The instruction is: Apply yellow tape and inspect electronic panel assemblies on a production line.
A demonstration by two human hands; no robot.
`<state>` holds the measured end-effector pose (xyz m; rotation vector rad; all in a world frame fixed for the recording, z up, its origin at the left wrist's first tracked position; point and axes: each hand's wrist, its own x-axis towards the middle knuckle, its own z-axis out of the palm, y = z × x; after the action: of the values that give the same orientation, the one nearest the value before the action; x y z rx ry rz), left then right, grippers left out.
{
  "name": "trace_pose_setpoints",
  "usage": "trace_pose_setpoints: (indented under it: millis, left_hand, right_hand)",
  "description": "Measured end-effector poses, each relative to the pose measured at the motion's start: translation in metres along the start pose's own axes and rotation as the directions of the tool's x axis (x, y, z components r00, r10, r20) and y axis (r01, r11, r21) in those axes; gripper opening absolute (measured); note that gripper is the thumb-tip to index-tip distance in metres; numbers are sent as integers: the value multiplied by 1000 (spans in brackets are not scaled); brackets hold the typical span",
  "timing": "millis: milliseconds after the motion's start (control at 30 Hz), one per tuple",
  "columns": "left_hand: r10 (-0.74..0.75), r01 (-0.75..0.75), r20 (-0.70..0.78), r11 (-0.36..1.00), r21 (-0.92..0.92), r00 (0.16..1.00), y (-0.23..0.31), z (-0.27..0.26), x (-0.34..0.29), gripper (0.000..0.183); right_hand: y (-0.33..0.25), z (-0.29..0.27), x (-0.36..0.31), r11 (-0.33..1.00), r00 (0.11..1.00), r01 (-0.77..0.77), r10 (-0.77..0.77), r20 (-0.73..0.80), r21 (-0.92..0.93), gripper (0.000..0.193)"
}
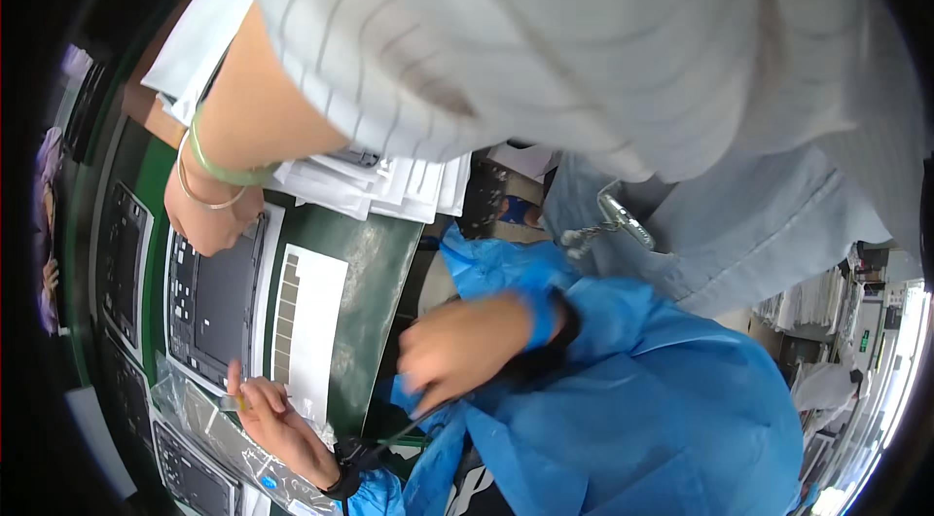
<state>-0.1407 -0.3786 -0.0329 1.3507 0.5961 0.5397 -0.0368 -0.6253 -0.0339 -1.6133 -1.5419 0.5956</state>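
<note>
1. Lying flat on the green table [375,283], the dark panel [224,297] sits left of the wearer, with small pale pieces along its edges and a white border down its near side

2. Judging by its look, the dark panel is thin, light and fairly stiff, its smooth middle probably slippery and easily marked; the small pieces seem fragile, so the outer edges, taken at two opposite sides, look the safest hold

3. Reaching the lower edge of the dark panel, the left hand [282,428] is palm up with fingers loosely curled and one pointing; something yellowish shows by the fingers, but whether it is gripped I cannot tell

4. Farther right, beyond the table's edge, the right hand [467,346] is blurred and partly curled; I cannot tell whether it holds anything

5. At the panel's upper end, a co-worker's hand [209,219] bends down over it, a green bangle [233,176] on the wrist

6. Around these lie a white sheet [316,331] with a row of grey squares, a clear bag [209,419], a stack of papers [409,190] and another dark panel [190,472]
</note>
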Motion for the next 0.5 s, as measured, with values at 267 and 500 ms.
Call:
trace_pose_setpoints:
  millis: [267, 500]
  left_hand:
    - [-9, -39, 84, 836, 548, 996, 14, 5, -21, 39]
    - [36, -335, 370, 513, 791, 928, 18, 27, -15, 52]
  right_hand:
    - [97, -110, 4, 824, 875, -478, 416, 250, 304, 34]
    - [108, -159, 172, 960, 962, -237, 253, 102, -147, 30]
